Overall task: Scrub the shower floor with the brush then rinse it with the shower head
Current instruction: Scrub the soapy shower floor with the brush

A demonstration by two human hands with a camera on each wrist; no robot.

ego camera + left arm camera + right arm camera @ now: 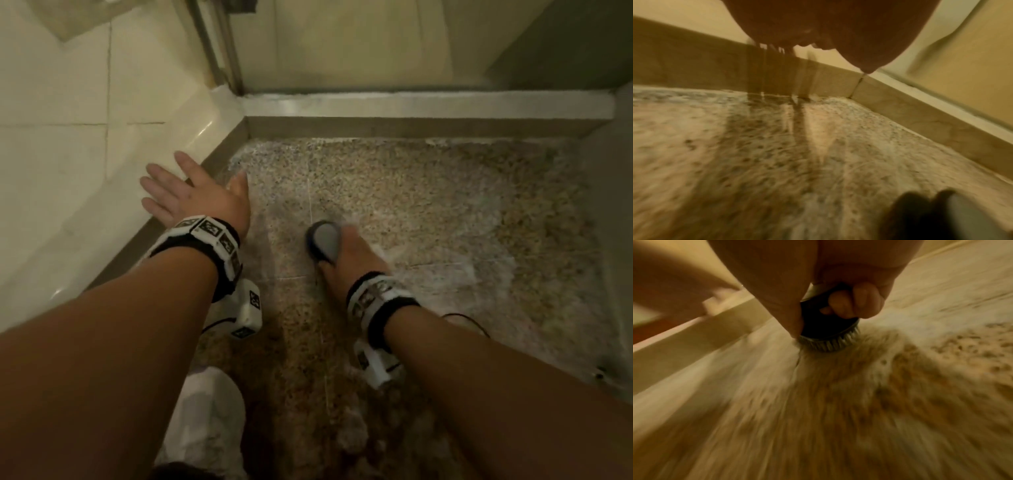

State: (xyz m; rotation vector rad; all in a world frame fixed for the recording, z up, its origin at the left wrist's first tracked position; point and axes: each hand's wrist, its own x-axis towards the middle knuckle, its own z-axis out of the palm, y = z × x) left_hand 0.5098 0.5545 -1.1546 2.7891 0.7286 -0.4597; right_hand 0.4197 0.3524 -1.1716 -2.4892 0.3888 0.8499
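Observation:
My right hand grips a dark round scrub brush with a grey top, pressed bristles-down on the speckled shower floor. The right wrist view shows my fingers curled round the brush, its pale bristles flat on the foamy floor. My left hand is spread flat, fingers straight, over the cream wall tile and brown skirting at the floor's left edge, holding nothing. White foam covers much of the floor. The shower head is not in view.
A metal threshold runs along the far edge, with a door frame at its left corner. A brown skirting borders the floor. A white-wrapped foot stands on the near floor. A small dark drain part sits at right.

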